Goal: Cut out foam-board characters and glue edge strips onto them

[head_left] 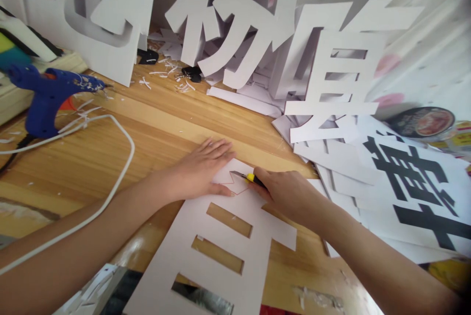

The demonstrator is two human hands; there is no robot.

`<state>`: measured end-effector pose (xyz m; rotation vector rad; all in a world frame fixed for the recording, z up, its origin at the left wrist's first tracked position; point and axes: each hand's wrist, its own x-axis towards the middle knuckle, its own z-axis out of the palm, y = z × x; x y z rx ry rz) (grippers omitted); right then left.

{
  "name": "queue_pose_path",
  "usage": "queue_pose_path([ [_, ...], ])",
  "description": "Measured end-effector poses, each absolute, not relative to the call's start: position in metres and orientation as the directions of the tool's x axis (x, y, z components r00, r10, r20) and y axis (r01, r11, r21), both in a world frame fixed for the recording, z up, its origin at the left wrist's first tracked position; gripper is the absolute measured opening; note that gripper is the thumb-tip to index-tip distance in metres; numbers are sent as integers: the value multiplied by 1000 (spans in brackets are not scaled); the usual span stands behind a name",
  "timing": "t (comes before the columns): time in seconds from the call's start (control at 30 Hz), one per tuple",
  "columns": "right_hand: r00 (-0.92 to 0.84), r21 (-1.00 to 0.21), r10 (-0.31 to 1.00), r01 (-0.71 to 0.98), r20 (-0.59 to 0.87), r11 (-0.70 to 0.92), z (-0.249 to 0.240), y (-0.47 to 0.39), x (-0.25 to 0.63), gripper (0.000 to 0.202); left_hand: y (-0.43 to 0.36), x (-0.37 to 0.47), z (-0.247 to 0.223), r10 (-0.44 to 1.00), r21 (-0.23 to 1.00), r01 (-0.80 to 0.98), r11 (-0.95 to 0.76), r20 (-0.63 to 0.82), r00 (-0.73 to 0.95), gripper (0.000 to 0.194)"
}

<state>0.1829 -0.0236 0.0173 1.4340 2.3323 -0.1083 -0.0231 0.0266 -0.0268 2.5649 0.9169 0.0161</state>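
A large white board cut-out character (221, 251) lies flat on the wooden table (158, 123) in front of me. My left hand (202, 168) presses flat on its far end, fingers spread. My right hand (290, 192) grips a yellow-and-black utility knife (247, 177). Its blade rests on the board near a thin red outline, just right of my left fingers.
A blue hot glue gun (47, 96) with a white cable (110, 177) sits at the left. Big white cut-out characters (235, 35) lean along the back. Printed sheets with black characters (415, 182) pile at the right, beside a food container (423, 121). White scraps (176, 79) litter the far table.
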Motion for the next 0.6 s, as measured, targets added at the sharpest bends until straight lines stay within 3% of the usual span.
queue_pose_path([
  [0.6, -452, 242, 809, 795, -374, 556, 28, -21, 180, 13, 27, -25, -27, 601, 380, 616, -690, -172, 780, 90],
])
